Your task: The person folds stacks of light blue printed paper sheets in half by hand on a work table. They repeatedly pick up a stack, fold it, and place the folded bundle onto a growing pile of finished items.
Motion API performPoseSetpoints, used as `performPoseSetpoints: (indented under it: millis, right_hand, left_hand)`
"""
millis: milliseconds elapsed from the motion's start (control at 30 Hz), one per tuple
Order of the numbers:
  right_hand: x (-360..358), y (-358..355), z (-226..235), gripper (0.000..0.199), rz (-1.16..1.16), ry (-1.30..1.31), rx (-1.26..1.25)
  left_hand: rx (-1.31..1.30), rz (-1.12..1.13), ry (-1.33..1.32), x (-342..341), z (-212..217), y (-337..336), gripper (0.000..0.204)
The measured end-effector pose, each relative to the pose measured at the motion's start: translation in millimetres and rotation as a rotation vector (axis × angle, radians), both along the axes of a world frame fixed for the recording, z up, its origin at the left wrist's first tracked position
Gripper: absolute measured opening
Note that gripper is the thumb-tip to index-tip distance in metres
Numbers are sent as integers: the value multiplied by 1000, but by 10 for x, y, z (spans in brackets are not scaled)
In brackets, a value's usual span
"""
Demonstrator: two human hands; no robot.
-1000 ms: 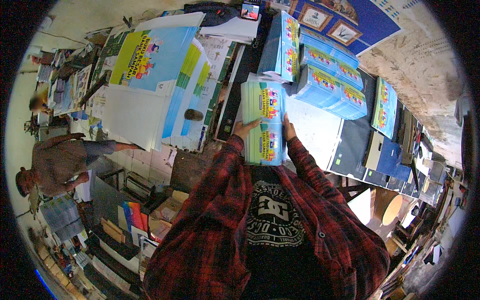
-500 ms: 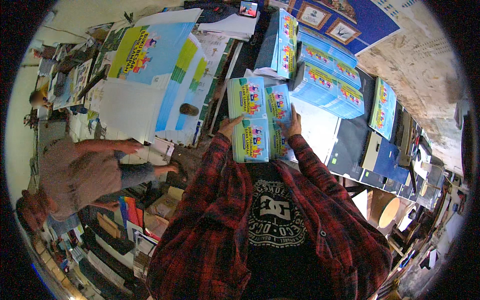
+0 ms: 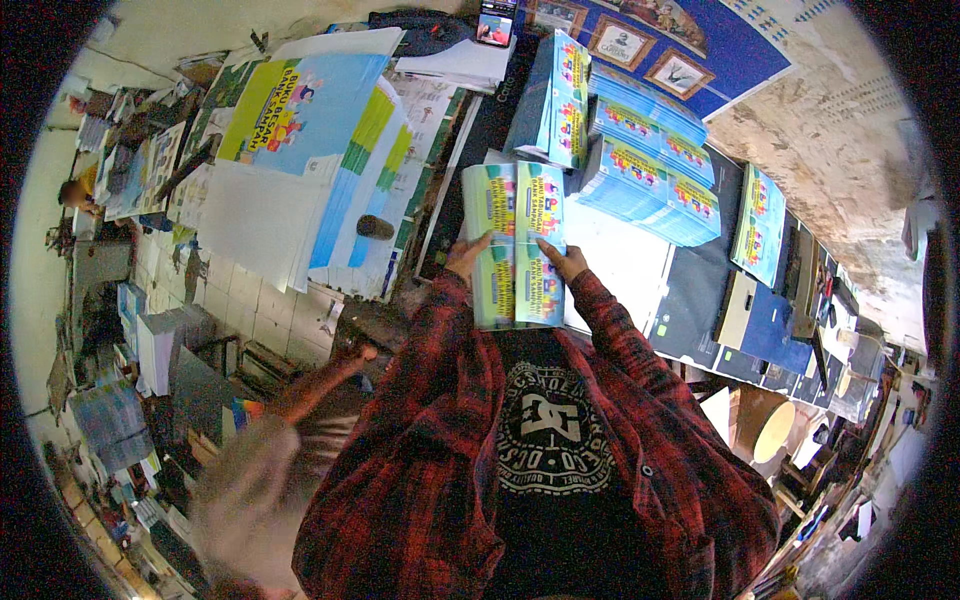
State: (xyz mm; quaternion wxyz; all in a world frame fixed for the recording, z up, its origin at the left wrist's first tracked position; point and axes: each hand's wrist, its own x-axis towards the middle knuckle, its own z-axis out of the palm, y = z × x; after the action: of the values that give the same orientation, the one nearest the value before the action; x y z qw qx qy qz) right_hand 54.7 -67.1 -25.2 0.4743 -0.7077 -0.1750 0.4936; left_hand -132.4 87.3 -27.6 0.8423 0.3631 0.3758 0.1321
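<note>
Two printed booklet sheets in blue, green and yellow are in front of my chest, each bearing cartoon figures twice. My left hand grips the left booklet sheet by its outer side, thumb on top. With its thumb across the printed face, my right hand holds the right booklet sheet, which partly covers the left one. The fingers beneath both sheets are hidden. Just beyond them stand thick stacks of matching booklets, and another upright stack is at their left.
A white board lies right of the sheets on a dark table. Larger printed covers are piled on the left table, with a dark round object on them. A smaller pile sits far right. A blurred co-worker is close at my lower left.
The right sheet has shifted left over the left one, and my right thumb has come onto its face. The co-worker has moved from the left toward my lower left.
</note>
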Motion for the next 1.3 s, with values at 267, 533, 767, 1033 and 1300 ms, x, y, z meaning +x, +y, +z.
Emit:
performPoseSetpoints:
  millis: [267,533,767,1033,1300]
  right_hand:
    - [-4,-85,-436,64,233,-1124,-136]
    - [271,-24,-1330,61,322,-693,-327]
    - [80,245,-577,70,122,-125,141]
    - [77,133,-127,59,40,-134,145]
    - [42,-59,-333,65,166,-999,-341]
  left_hand:
    - [52,-46,63,-193,258,223,44]
    - [376,-263,84,182,-460,157,49]
    - [-100,-33,23,100,-270,-64,53]
    - [-148,-23,-13,39,-284,-56,50]
    - [-145,32,-16,-390,-368,263,47]
